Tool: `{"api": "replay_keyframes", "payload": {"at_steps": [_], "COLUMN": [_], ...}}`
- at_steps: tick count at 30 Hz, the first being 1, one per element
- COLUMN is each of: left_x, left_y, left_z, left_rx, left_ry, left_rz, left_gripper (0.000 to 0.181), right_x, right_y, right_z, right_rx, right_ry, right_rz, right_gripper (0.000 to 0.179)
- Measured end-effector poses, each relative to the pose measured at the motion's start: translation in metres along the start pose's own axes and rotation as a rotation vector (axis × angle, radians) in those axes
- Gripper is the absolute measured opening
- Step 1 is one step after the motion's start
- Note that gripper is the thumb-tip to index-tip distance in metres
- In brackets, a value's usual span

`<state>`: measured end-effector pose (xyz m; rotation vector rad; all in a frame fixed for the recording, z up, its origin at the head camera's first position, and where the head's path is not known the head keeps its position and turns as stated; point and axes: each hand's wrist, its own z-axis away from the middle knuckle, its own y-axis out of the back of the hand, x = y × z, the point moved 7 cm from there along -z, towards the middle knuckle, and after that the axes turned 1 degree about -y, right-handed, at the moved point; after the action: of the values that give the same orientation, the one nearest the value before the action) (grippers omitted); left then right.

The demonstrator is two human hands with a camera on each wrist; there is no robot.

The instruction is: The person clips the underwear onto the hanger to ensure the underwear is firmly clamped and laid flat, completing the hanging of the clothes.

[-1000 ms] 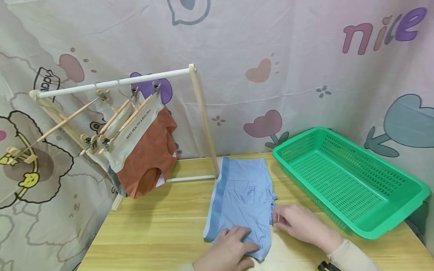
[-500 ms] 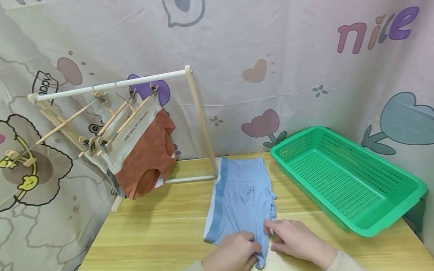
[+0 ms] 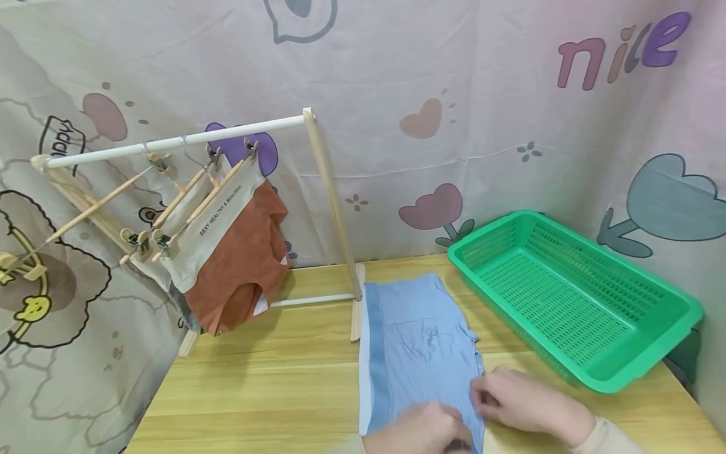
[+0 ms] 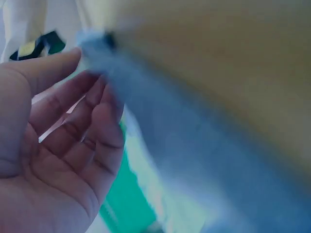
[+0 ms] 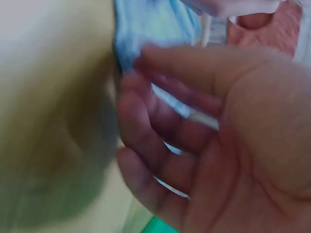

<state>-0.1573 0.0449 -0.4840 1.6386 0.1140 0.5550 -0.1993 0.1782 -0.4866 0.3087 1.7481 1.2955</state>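
A pair of light blue boxer briefs [image 3: 416, 343] lies flat on the wooden table, its darker waistband toward the left. At the near end my left hand [image 3: 422, 429], blurred, pinches the fabric; in the left wrist view the left hand [image 4: 63, 131] has thumb and index finger together at a corner of the blue cloth [image 4: 184, 131]. My right hand [image 3: 524, 400] pinches the right edge of the briefs. In the right wrist view the right hand [image 5: 194, 131] has its thumb and index fingertip meeting on the cloth's edge [image 5: 150, 24], other fingers curled loosely.
A green plastic basket [image 3: 524, 315] stands at the right. On the left, a wooden drying rack [image 3: 329, 189] carries clip hangers; rust-coloured underwear [image 3: 241, 258] hangs from one, with another garment behind it. One hanger [image 3: 99, 207] holds nothing. A patterned curtain closes off the back.
My left hand has gone from lying on the briefs to pinching their near end. My right hand has moved nearer along the edge. The briefs have shifted toward me and slightly right, away from the rack.
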Motion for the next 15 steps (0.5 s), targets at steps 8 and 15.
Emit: {"api": "replay_keyframes", "payload": {"at_steps": [8,15], "left_x": [-0.089,-0.130], "left_y": [0.039,0.030], "left_z": [-0.010,-0.002], "left_rx": [0.131,0.042], "left_ry": [0.321,0.507], "left_rz": [-0.283,-0.158], "left_gripper": [0.036,0.076], "right_x": [0.031,0.047], "right_y": [0.029,0.025], "right_z": [-0.036,-0.051], "right_rx": [0.350,0.396], "right_ry": [-0.353,-0.375], "right_rz": [0.155,0.147], "right_gripper": [0.017,0.019]}}
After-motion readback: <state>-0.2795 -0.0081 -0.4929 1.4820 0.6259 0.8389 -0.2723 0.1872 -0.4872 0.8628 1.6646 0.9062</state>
